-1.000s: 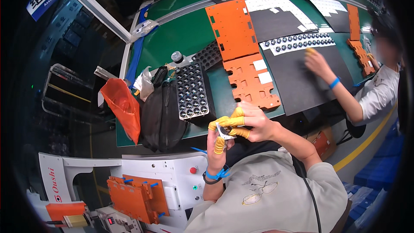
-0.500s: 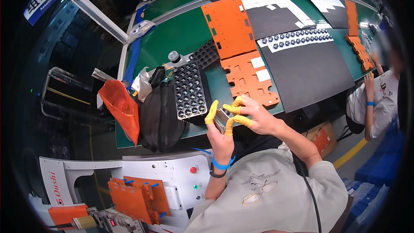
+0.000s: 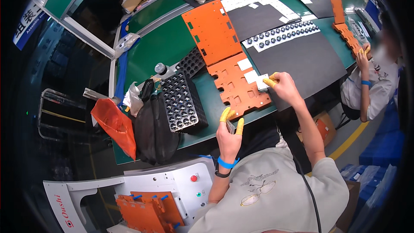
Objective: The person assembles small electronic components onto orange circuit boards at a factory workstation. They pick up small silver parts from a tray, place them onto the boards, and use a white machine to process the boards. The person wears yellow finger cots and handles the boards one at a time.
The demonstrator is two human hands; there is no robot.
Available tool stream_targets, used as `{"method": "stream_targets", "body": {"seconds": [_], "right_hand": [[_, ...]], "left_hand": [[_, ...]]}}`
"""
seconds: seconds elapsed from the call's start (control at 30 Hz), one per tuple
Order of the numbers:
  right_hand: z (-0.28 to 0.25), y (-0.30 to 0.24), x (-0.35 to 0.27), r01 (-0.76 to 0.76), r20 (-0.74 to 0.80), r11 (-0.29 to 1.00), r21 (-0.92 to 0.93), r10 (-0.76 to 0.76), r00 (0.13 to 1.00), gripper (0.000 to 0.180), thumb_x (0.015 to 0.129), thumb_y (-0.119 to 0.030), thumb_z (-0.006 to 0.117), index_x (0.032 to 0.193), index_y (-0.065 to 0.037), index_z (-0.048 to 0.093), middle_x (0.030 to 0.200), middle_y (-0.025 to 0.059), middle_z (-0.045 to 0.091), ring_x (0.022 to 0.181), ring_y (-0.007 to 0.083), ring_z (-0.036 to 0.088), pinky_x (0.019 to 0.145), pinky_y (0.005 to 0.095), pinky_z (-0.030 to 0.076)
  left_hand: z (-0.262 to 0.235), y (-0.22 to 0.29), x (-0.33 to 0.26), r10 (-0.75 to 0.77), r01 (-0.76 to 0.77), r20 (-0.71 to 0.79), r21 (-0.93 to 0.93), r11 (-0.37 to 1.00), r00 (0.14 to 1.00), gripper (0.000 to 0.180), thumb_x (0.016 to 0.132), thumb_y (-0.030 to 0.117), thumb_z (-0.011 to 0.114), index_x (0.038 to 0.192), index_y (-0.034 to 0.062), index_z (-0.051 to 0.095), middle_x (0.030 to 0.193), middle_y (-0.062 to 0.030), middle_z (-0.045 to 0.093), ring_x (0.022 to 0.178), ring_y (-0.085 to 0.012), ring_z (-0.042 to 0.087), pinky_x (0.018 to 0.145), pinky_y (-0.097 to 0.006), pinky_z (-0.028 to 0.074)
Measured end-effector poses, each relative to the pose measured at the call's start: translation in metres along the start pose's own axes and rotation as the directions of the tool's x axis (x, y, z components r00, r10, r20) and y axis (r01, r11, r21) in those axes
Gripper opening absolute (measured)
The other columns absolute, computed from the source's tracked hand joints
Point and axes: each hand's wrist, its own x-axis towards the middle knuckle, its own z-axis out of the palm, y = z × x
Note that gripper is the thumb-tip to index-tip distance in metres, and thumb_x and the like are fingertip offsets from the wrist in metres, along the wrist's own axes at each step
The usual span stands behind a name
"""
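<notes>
My right hand [image 3: 285,89], in yellow finger cots, pinches a small white square piece [image 3: 261,82] over the right side of an orange fixture plate [image 3: 236,87]. Two similar white squares lie on that plate, the nearer one [image 3: 250,77] just beside the held piece. Lower down, off the table's front edge, my left hand [image 3: 229,137] also wears yellow finger cots. Its thumb and fingers curl round a small flat greyish thing [image 3: 231,126], mostly hidden by them. A second orange plate [image 3: 211,32] adjoins the first at its far side.
Left of the fixture stands a black tray of round cells [image 3: 181,103], near a black bag [image 3: 153,133] and an orange bag [image 3: 113,121]. A dark mat [image 3: 304,67] with rows of small round black parts lies rightward. A co-worker [image 3: 373,82] sits at the right.
My hands have separated. The right one has moved up and right to the orange plate with a white square, while the left has dropped slightly. The whole view has shifted a little.
</notes>
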Motion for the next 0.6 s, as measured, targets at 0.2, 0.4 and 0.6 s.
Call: {"method": "stream_targets", "body": {"seconds": [0.2, 0.4, 0.6], "right_hand": [[0.011, 0.045, 0.021, -0.135, 0.371, 0.988, 0.079, 0.097, 0.924, 0.035, 0.089, -0.028, 0.077, 0.091, 0.008, 0.074, 0.061, 0.0097, 0.06, 0.06, 0.0125, 0.054, 0.06, 0.0354, 0.047], [0.011, 0.03, 0.032, -0.248, 0.54, 0.968, 0.038, 0.189, 0.82, 0.042, 0.089, -0.031, 0.076, 0.072, 0.006, 0.069, 0.054, 0.0026, 0.051, 0.047, 0.0111, 0.045, 0.045, 0.0316, 0.038], [0.006, 0.024, 0.051, -0.154, 0.598, 0.976, -0.155, 0.216, 0.772, 0.047, 0.082, -0.038, 0.08, 0.069, 0.005, 0.068, 0.054, 0.0099, 0.058, 0.049, 0.02, 0.059, 0.049, 0.0354, 0.048]], "left_hand": [[0.005, 0.002, 0.0, 0.067, -0.069, 0.046, 0.033, 0.997, 0.997, 0.043, 0.087, 0.009, 0.077, 0.126, -0.0015, 0.061, 0.11, -0.0151, 0.071, 0.096, -0.0264, 0.068, 0.086, -0.035, 0.052], [0.009, -0.006, -0.003, 0.05, -0.045, 0.045, -0.107, 0.993, 0.998, 0.035, 0.088, 0.007, 0.076, 0.12, -0.0003, 0.065, 0.094, -0.0084, 0.07, 0.075, -0.0153, 0.059, 0.072, -0.026, 0.048], [-0.004, -0.011, -0.007, -0.076, 0.297, 0.343, -0.657, 0.693, 0.936, 0.05, 0.084, 0.002, 0.071, 0.131, 0.0043, 0.054, 0.1, -0.0009, 0.052, 0.077, -0.0124, 0.046, 0.072, -0.024, 0.043]]}}
